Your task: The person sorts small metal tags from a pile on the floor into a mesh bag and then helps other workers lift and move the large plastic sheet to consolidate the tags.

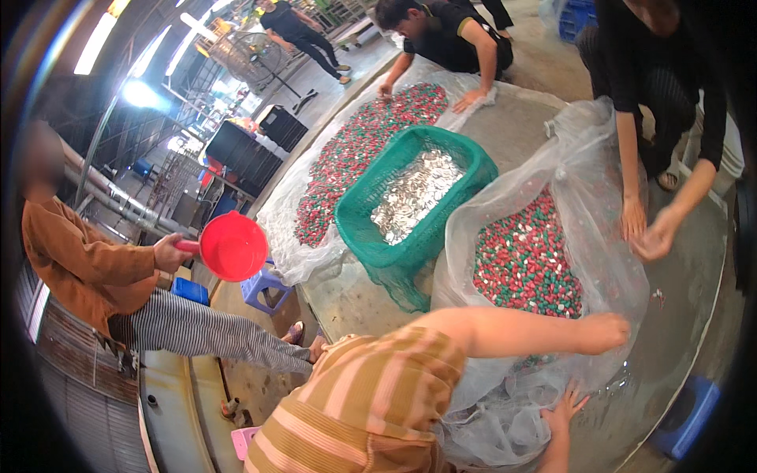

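Note:
My left arm, in a striped brown sleeve, reaches across to the right. My left hand (604, 333) is closed in a fist at the edge of a pale translucent mesh net (587, 260), with the mesh apparently bunched in it. Below it, my right hand (564, 407) lies with fingers spread on a loose, crumpled fold of the same net. Inside the net is a pile of small red, green and white pieces (527, 256); their kind cannot be made out. Across the net, a co-worker's two hands (650, 232) are close together at its right edge.
A green basket (473, 162) lined with green netting holds shiny silvery pieces. Beyond it, another person leans over a second spread (371, 150) of red and green pieces. At left, a standing person holds a red dipper (234, 246). A purple stool (266, 290) stands nearby.

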A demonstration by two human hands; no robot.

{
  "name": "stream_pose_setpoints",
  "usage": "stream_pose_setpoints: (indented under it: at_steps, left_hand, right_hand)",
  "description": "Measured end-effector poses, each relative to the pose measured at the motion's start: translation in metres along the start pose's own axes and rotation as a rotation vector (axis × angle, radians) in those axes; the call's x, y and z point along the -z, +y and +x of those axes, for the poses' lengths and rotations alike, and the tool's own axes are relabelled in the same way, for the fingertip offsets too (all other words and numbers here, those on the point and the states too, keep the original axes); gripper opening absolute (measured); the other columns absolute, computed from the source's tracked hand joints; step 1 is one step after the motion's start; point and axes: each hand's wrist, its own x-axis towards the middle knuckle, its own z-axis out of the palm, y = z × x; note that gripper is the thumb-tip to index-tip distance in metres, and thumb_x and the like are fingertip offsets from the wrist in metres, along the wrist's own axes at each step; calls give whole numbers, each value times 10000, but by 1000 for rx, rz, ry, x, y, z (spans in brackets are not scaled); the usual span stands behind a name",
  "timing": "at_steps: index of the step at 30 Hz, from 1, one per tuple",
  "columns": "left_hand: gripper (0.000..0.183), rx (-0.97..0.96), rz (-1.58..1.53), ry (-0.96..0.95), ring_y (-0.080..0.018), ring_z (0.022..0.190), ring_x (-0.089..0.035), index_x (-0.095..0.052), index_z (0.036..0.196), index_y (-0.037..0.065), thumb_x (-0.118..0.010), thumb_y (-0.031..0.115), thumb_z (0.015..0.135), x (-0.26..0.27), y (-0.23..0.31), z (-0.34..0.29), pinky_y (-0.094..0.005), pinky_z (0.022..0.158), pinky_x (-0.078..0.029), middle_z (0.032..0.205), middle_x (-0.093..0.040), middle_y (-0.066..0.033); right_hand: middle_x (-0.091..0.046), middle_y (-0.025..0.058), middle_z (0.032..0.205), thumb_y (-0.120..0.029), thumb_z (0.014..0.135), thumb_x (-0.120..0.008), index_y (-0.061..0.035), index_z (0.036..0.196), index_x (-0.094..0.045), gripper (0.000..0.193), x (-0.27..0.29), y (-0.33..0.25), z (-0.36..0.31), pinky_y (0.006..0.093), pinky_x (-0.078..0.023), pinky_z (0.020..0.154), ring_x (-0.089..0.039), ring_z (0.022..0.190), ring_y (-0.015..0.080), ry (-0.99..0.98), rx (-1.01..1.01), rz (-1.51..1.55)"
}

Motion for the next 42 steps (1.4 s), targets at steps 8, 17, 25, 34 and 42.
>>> stream_pose_setpoints:
  at_steps: [8, 17, 25, 34, 42]
  left_hand:
    - [234, 145, -50, -206, -289, 845, -542, -563, 923, 44, -594, 83, 694, 84, -33, -177, -386, 709, -461, 902, -513, -121]
    - [468, 351, 158, -617, -238, 1021, -537, -458, 1208, 186, -569, 114, 759, 101, -11, -264, -417, 830, -358, 1019, -545, -77]
    - [395, 800, 172, -1072, -211, 1011, -565, -445, 1190, 234, -528, 175, 809, 158, 28, -343, -476, 914, -272, 1024, -608, -42]
    - [536, 1110, 564, -124, -219, 905, -546, -443, 1174, 172, -675, 316, 712, 209, 70, -393, -430, 910, -295, 944, -562, -75]
    - [1013, 1902, 226, 480, -314, 1169, -346, -280, 1300, 133, -837, 417, 503, 180, 52, -411, -487, 981, -284, 1222, -382, -126]
  right_hand:
    - [-110, 138, 1487, -263, 385, -750, -40, 1425, -73, 1260, 1, 2, 7, 541, 89, 1063, -24, 1386, 276, -17, -57, 22]
    - [-269, 173, 1434, -183, 581, -727, -28, 1373, -302, 912, -35, 64, -13, 432, -230, 1048, -308, 1291, 301, 323, 268, 295]
    - [-293, 176, 1414, -177, 583, -719, -23, 1362, -316, 890, 11, -11, -33, 432, -245, 1038, -324, 1280, 304, 171, -44, 330]
    - [-320, 180, 1393, -171, 586, -710, -17, 1349, -332, 865, 28, -36, -35, 431, -263, 1027, -342, 1268, 307, 107, -160, 356]
    - [-344, 183, 1373, -165, 589, -702, -12, 1337, -347, 843, 30, -47, -40, 431, -278, 1018, -358, 1258, 310, 81, -229, 401]
